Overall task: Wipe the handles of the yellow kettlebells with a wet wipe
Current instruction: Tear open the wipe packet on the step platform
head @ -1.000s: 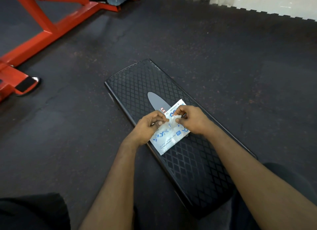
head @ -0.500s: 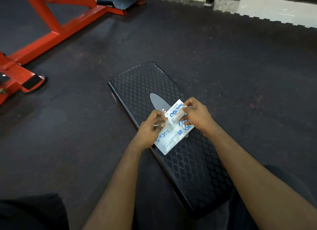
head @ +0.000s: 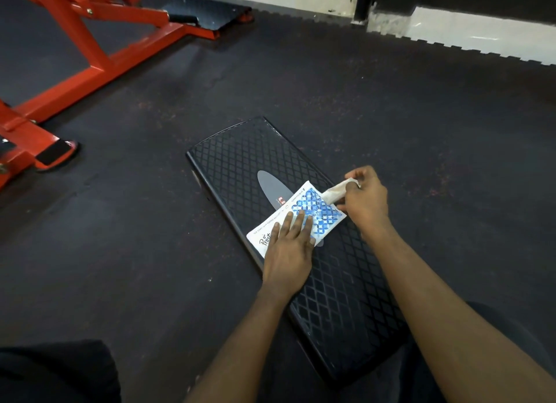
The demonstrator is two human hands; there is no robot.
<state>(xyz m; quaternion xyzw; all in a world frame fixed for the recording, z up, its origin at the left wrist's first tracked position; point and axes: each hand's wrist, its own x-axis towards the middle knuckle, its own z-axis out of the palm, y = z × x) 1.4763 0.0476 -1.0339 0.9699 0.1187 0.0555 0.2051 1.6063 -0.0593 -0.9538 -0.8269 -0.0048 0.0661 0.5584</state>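
Observation:
A white and blue wet-wipe pack [head: 316, 211] lies flat on a black step platform [head: 240, 162]. My left hand [head: 290, 249] rests flat on the pack's near half, fingers spread, pressing it down. My right hand [head: 365, 196] is at the pack's far right end, pinching a white wipe [head: 338, 190] that sticks partly out of the pack. No yellow kettlebell is in view.
A red machine frame [head: 90, 62] with a black foot plate [head: 207, 14] stands at the upper left on the dark rubber floor [head: 391, 117]. A white floor strip [head: 481, 32] runs along the far edge. My dark-clothed knees show at the bottom corners.
Both hands were pinching the pack's top together. Now the left hand lies flat on the pack and the right hand has drawn a wipe out to the right.

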